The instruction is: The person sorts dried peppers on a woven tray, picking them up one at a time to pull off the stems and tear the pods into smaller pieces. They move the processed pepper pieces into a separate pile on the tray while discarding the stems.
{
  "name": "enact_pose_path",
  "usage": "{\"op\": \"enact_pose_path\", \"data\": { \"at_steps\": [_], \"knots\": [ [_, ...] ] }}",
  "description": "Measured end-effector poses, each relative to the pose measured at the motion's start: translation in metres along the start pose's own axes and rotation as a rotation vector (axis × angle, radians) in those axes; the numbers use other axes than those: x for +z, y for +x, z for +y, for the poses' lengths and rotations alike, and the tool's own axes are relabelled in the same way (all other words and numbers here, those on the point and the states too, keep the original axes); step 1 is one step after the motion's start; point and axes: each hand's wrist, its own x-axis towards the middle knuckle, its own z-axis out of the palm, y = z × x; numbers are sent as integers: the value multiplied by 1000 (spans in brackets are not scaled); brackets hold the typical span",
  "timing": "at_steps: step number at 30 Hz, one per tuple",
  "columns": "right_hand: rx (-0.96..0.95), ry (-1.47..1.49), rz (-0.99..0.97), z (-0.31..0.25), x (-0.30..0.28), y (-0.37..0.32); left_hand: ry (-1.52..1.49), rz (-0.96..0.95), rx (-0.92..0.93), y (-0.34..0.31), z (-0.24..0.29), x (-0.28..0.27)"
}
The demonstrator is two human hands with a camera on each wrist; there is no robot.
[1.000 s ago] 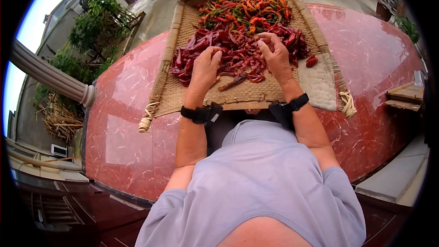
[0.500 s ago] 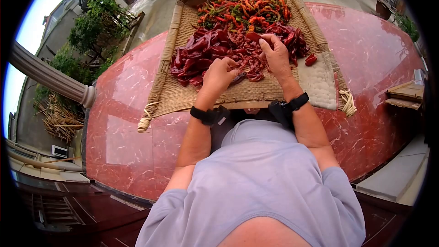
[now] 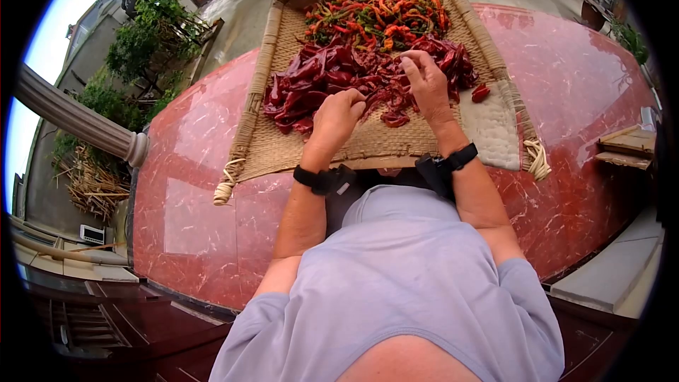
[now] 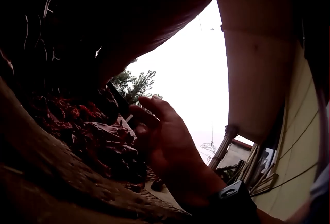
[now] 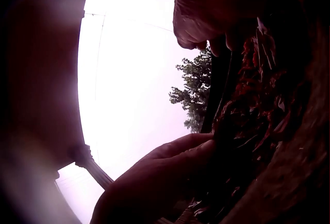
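Note:
Red chili peppers are heaped on a woven tray [image 3: 403, 143] in front of me. My left hand [image 3: 336, 119] is at the near edge of the dark dried peppers [image 3: 311, 85], its thumb and forefinger drawn together over a dried pepper that the fingers mostly hide. To the right, my right hand [image 3: 430, 88] hovers above the heap with thumb and forefinger slightly apart, and no pepper shows between them. The left wrist view shows this right hand [image 4: 167, 141] beside the dark heap. In the right wrist view, the fingertips of the left hand [image 5: 154, 175] meet at the peppers.
Brighter red, orange and green chilies [image 3: 382, 18] lie at the tray's far end. One loose red pepper [image 3: 481, 93] lies by a pale patch [image 3: 491, 127] at the right. Polished red tiles [image 3: 191, 141] surround the tray, and a fluted column [image 3: 78, 113] stands left.
The left hand moved right and nearer to me, over a dark pepper that lay on the mat. The red pepper pinched in the right hand half a second ago is no longer visible there.

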Motion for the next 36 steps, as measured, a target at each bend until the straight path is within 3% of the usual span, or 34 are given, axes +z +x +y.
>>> {"op": "enact_pose_path", "data": {
  "at_steps": [2,3,9,17,20,24,29,32,36],
  "knots": [
    [25,43,-253,-4,3,-4,-152,3,1,2,-4,5],
    [137,98,-381,-7,3,-6,-240,-4,-14,3,-5,7],
    [237,277,-448,6,7,-2,-285,39,-4,7,-8,4],
    [283,304,-73,6,-3,4,8,189,-183,1,-29,-31],
    [170,331,102,10,-3,6,289,165,-313,-4,-35,-48],
    [60,279,266,10,-7,8,370,23,-466,-11,-31,-63],
    [225,88,322,9,-9,7,502,-41,-412,-12,-52,-51],
    [223,-126,368,20,-9,9,566,-5,-384,-14,-58,-43],
    [170,-153,462,0,-10,7,530,1,-378,-14,-67,-45]
  ]
}}
